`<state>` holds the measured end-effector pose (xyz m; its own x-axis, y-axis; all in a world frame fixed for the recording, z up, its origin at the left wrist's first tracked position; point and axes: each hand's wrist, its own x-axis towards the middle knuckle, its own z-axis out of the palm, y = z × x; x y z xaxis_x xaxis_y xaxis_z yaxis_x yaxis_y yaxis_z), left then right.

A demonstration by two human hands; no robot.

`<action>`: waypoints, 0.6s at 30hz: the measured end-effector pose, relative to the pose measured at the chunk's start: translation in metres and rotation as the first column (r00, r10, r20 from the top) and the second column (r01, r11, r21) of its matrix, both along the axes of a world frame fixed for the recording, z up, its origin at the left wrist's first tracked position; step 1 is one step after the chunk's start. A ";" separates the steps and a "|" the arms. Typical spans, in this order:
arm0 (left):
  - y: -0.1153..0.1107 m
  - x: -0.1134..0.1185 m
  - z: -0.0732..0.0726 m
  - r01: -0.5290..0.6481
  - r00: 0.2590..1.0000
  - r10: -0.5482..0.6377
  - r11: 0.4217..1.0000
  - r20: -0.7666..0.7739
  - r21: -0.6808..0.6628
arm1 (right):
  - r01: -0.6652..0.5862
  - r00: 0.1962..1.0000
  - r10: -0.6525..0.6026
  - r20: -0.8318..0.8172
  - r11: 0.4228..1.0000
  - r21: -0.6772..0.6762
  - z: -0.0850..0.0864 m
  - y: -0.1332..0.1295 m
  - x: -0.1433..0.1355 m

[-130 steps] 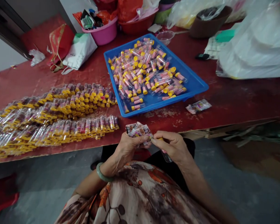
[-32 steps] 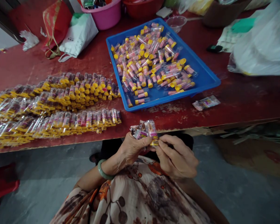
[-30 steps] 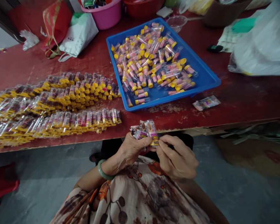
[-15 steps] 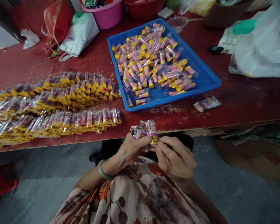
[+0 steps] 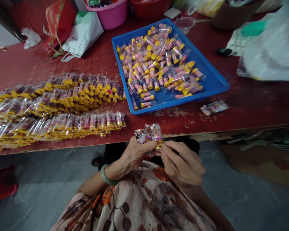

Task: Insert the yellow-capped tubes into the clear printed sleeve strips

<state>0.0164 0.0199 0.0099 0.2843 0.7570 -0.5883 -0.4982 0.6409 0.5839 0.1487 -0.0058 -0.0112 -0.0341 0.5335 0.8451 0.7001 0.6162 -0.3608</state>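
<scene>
Just over the table's front edge, my left hand (image 5: 135, 155) is closed around a small bundle of printed labels (image 5: 145, 134) with a clear plastic tube (image 5: 157, 132) lying on top. The tube has a yellow lower end and printed pictures and lettering on its front. My left thumb presses across the tube and the labels. From the right, my right hand (image 5: 181, 162) is closed, its thumb and forefinger pinching the tube's lower right side by the yellow end. The palm side of my right hand is hidden.
A blue tray (image 5: 216, 84) holds many yellow-capped tubes with pink contents. Rows of stacked labelled tubes (image 5: 62, 123) line the red table's left side. A stack of labels (image 5: 214, 107) lies right of the tray. Bags (image 5: 83, 35) and a pink basin (image 5: 110, 15) stand behind.
My right hand has turned slightly at the tube's lower end, its knuckles a little further right. The view has shifted slightly; both hands stay at the same tube.
</scene>
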 end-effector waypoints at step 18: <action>0.000 -0.004 -0.006 0.013 1.000 -0.013 0.997 0.000 0.070 | 0.041 0.995 -0.046 -0.093 0.997 -0.058 -0.004 0.002 -0.005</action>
